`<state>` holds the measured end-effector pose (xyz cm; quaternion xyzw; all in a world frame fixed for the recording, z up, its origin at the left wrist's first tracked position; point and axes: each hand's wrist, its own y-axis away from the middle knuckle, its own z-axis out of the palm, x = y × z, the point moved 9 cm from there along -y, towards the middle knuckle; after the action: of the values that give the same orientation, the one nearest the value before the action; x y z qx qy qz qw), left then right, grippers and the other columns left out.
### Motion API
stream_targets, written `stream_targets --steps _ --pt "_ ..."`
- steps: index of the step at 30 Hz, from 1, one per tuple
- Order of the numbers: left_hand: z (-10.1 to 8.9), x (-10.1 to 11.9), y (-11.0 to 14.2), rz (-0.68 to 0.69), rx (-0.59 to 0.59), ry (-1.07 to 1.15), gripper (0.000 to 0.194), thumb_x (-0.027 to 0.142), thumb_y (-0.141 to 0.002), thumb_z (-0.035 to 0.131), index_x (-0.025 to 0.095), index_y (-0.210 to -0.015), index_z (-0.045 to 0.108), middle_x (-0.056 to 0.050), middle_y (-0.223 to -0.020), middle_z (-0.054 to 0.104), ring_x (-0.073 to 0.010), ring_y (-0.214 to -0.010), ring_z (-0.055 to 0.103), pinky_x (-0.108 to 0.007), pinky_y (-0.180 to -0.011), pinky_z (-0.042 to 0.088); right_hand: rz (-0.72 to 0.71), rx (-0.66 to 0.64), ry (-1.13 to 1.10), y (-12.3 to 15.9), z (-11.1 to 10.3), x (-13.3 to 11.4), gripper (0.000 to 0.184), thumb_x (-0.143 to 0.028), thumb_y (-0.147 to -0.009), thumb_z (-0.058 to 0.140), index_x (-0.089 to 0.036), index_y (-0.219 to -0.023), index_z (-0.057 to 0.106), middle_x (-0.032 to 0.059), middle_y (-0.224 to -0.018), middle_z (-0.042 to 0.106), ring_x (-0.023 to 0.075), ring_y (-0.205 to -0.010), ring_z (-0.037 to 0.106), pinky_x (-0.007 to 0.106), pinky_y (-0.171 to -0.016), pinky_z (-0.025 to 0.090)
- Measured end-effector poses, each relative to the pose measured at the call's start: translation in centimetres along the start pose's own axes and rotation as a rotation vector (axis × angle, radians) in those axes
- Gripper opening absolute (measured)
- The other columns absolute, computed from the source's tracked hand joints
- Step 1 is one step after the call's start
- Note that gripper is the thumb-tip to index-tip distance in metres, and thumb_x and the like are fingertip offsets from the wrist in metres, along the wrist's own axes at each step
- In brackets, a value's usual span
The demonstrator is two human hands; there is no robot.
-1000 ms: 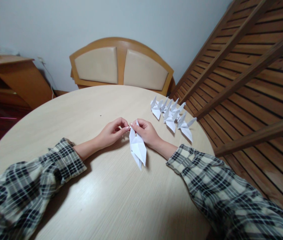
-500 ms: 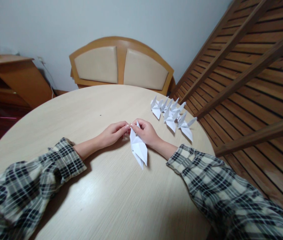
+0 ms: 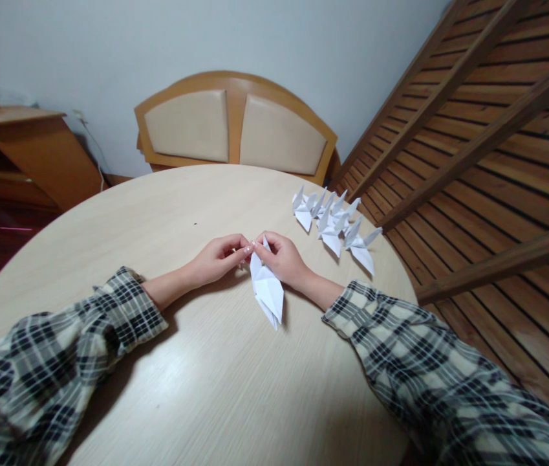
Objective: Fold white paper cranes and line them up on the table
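A white folded paper crane (image 3: pixel 268 289) hangs between my hands over the table, its wings folded together and pointing toward me. My right hand (image 3: pixel 281 259) grips its upper part, thumb on top and fingers curled behind. From the left, my left hand (image 3: pixel 220 259) pinches at the crane's far tip, thumb and forefinger meeting the right thumb there. The tip itself is hidden by the fingertips. Several finished-looking white paper cranes (image 3: pixel 331 241) stand in a cluster beyond my right hand, wings spread.
The round pale wooden table (image 3: pixel 196 388) lies under my arms. Behind it stands a headboard-like wooden panel (image 3: pixel 235 123) with cream pads. A slatted wooden partition (image 3: pixel 497 155) rises close on the right, and a brown desk (image 3: pixel 32 155) is at the far left.
The crane in my hands has turned slightly and shifted a little left. My fingers stay closed at its tip; the cranes in the cluster have not moved.
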<state>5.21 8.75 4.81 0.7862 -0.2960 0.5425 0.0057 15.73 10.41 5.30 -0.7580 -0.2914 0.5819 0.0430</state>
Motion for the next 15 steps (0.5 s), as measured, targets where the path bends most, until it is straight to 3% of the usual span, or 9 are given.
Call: stream_targets --steps 9,15 --pt "-0.26 0.66 -0.11 0.024 0.032 -0.065 0.027 0.037 -0.092 0.051 0.016 -0.077 0.057 0.001 -0.068 0.056 -0.0108 -0.062 0.05 -0.022 -0.057 0.04 -0.01 0.02 0.047 0.16 0.13 0.08 0.024 -0.037 -0.086 0.053 -0.019 -0.071 0.053 -0.0016 -0.067 0.051 0.0126 -0.063 0.047 0.027 -0.059 0.036" --pt "-0.54 0.56 -0.16 0.012 0.067 -0.03 0.025 0.037 -0.091 0.051 0.016 -0.078 0.056 0.001 -0.068 0.056 -0.0112 -0.062 0.051 -0.023 -0.058 0.041 0.039 0.007 -0.074 0.07 0.07 0.4 0.031 -0.045 -0.088 0.054 -0.019 -0.07 0.051 -0.0021 -0.066 0.049 0.0122 -0.061 0.046 0.027 -0.057 0.036"
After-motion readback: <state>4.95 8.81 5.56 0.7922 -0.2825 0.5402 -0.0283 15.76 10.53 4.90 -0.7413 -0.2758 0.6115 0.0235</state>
